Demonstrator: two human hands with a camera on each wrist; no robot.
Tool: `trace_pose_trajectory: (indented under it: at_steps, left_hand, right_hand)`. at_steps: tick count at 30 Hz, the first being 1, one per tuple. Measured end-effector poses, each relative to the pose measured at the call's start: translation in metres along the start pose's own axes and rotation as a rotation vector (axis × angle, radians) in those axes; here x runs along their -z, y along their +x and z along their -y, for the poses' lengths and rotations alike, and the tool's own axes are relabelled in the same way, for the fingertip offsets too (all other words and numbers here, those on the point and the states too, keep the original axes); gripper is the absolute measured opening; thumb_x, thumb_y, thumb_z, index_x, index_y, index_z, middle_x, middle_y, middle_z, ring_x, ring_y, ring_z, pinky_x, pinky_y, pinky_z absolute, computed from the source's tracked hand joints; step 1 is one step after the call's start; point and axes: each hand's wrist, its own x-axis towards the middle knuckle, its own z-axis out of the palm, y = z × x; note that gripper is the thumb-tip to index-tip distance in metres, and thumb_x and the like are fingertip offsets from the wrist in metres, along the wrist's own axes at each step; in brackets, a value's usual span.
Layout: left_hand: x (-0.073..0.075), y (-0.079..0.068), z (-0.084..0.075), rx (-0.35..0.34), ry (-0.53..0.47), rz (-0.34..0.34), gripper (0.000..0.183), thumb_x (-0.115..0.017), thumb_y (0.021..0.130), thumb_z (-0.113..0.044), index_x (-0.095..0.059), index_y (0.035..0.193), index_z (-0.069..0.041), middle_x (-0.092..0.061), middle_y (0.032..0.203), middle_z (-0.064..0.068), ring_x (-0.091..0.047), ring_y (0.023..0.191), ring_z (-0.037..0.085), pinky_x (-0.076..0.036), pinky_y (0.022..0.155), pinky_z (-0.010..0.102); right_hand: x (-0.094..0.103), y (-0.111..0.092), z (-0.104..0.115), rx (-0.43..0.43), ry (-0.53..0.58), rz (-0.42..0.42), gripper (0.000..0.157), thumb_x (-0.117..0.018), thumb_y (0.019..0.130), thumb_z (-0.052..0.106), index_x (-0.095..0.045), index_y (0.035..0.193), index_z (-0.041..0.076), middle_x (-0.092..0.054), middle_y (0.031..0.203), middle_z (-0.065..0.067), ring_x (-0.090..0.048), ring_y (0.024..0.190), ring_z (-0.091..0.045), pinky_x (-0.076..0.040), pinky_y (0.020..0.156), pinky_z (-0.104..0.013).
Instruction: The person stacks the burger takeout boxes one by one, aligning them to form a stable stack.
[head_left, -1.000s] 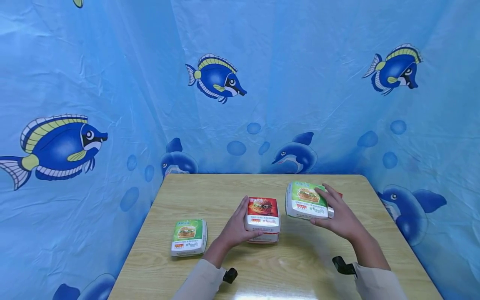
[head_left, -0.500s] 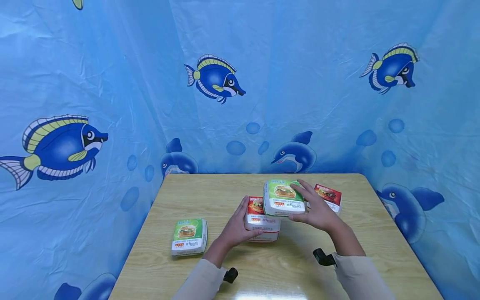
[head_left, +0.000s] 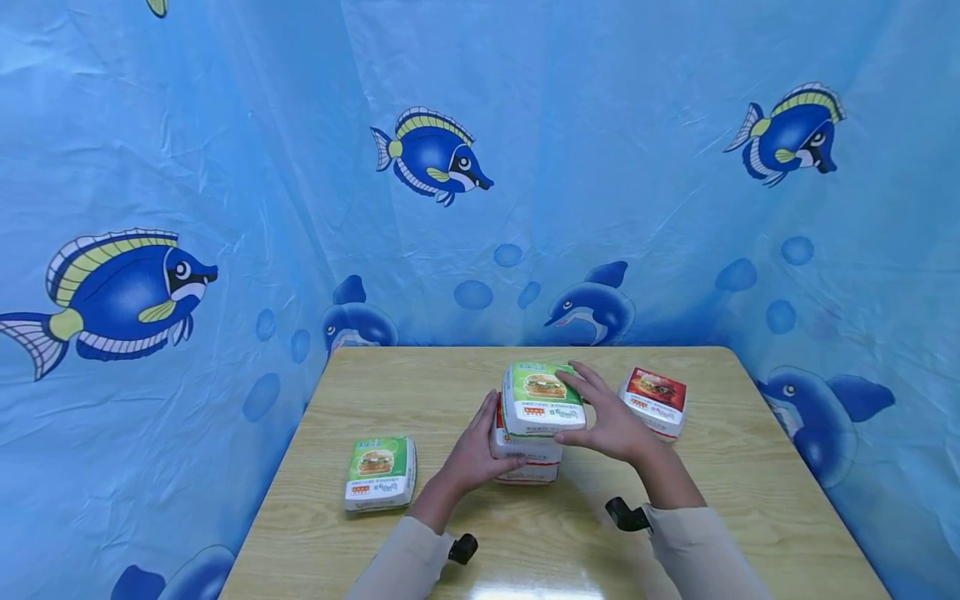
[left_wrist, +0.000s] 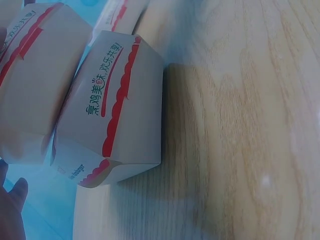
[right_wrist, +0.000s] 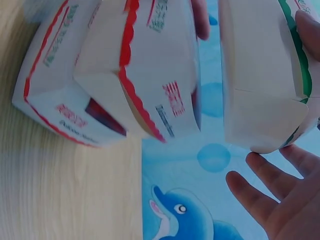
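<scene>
Two red-topped burger boxes are stacked near the table's middle. My left hand (head_left: 474,454) grips the upper red burger box (head_left: 542,452) from its left side, thumb across the front. Beneath it, the lower red burger box (left_wrist: 125,105) rests on the wood. Just over the stack, my right hand (head_left: 611,421) holds a green burger box (head_left: 543,392) by its right side, fingers at the top edge and thumb low in front. A gap shows between this green burger box and the stack in the right wrist view, and it hides most of the red top.
Another green burger box (head_left: 381,473) lies at the left of the wooden table (head_left: 300,542). A third red burger box (head_left: 655,398) stands at the back right, beyond my right hand. A blue curtain (head_left: 480,250) with fish prints hangs behind the table's far edge.
My right hand has carried the green burger box leftward until it overlaps the stack, uncovering the red burger box at the back right. My left hand has kept its grip in place.
</scene>
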Motion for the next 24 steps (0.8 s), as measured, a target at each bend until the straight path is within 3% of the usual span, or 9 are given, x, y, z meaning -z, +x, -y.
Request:
trace_pose_trajectory:
  at_steps: [8, 24]
  left_hand:
    - [0.001, 0.003, 0.000, -0.040, -0.063, 0.009, 0.114, -0.080, 0.075, -0.052, 0.000, 0.156, -0.038, -0.013, 0.160, -0.014, -0.033, 0.138, 0.017, -0.038, 0.105, 0.048]
    - [0.005, 0.005, -0.002, -0.050, -0.104, 0.008, 0.110, -0.078, 0.078, -0.049, -0.001, 0.156, -0.039, -0.013, 0.159, -0.016, -0.029, 0.140, 0.015, -0.033, 0.108, 0.047]
  right_hand:
    - [-0.011, 0.003, 0.005, 0.009, 0.001, -0.003, 0.100, -0.078, 0.067, 0.065, -0.036, 0.151, 0.031, -0.015, 0.161, -0.001, -0.025, 0.139, -0.042, -0.033, 0.096, -0.070]
    - [-0.020, 0.004, 0.006, -0.019, -0.049, -0.010, 0.102, -0.073, 0.065, 0.073, -0.035, 0.151, 0.034, -0.013, 0.161, 0.002, -0.026, 0.139, -0.042, -0.034, 0.096, -0.070]
